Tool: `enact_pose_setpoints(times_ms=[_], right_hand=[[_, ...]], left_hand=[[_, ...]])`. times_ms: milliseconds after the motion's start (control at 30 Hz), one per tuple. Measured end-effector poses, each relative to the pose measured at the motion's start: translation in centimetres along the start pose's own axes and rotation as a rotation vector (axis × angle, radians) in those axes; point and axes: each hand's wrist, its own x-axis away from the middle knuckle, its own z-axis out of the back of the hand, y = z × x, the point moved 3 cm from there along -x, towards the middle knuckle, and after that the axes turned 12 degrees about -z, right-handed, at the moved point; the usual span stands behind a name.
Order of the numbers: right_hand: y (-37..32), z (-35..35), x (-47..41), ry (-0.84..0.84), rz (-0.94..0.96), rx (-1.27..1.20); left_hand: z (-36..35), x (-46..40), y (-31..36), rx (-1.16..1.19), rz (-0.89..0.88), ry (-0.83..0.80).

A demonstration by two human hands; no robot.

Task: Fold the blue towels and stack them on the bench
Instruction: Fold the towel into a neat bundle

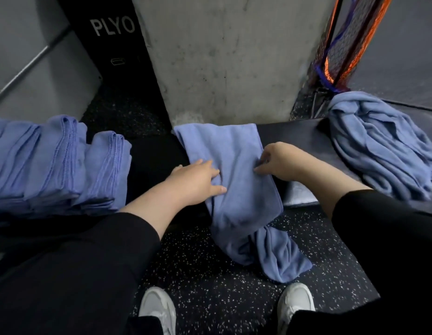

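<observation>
Towels everywhere on this dark bench (pixel 294 134), and the biggest mass is the folded stack (pixel 55 163) over on the left, layered edges showing, sitting squarely on the bench top. Over on the far right sits the loose heap (pixel 379 143) of unfolded blue cloth, crumpled and spilling toward the bench edge, well apart from the stack. Between them lies the working towel (pixel 234 180), spread lengthwise across the bench with its far end near the grey concrete pillar (pixel 222 56) and its near end drooping off the front edge, bunched and hanging down to the speckled black floor (pixel 198 262). Behind the stack stands a black box (pixel 113 44) lettered PLYO, and an orange and black net (pixel 343 44) hangs by the pillar on the right.

Now the hands. The left hand (pixel 198 182) lies flat on the working towel's left side, fingers straight and spread, pressing the cloth down. The right hand (pixel 275 160) is on the towel's right edge, fingers curled in and pinching the fabric there. Both arms wear black sleeves. Down at the bottom, two white shoes (pixel 159 308) stand on the floor.
</observation>
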Motion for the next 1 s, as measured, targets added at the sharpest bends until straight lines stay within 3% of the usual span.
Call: enact_pose_setpoints(times_ms=[233,367,500,633,733,833,933,1000], right_hand=[[-0.7,-2.3,0.2,0.186,0.035,0.071],[1.1,-1.7,-0.2,0.314,-0.025,-0.074],[2.0,-1.1,-0.5,0.206,-0.091,-0.044],[2.1,-1.4,-0.5,0.107,-0.098,0.002],[1.6,-1.8,-0.3,0.077,-0.092,-0.045],[1.1,-1.7,-0.4,0.160,-0.100,-0.093],[1.1,-0.7,-1.0,0.235,-0.153,-0.448],[1.2,-0.6,-1.4,0.196,-0.187,-0.745]], left_hand=[[-0.8,-1.1,-0.9,-0.058,0.053,0.003],[-0.5,-1.1,-1.0,-0.033,0.141,0.171],[0.8,0.0,-1.5,-0.023,0.247,0.453],[0.1,0.7,-2.5,-0.104,0.372,0.389],[-0.6,0.3,-2.0,-0.024,0.358,0.463],[-0.4,-0.5,-1.8,0.221,0.321,0.629],[1.0,-1.1,-2.0,0.868,0.329,0.853],[1.8,-1.2,-1.8,1.359,0.309,0.898]])
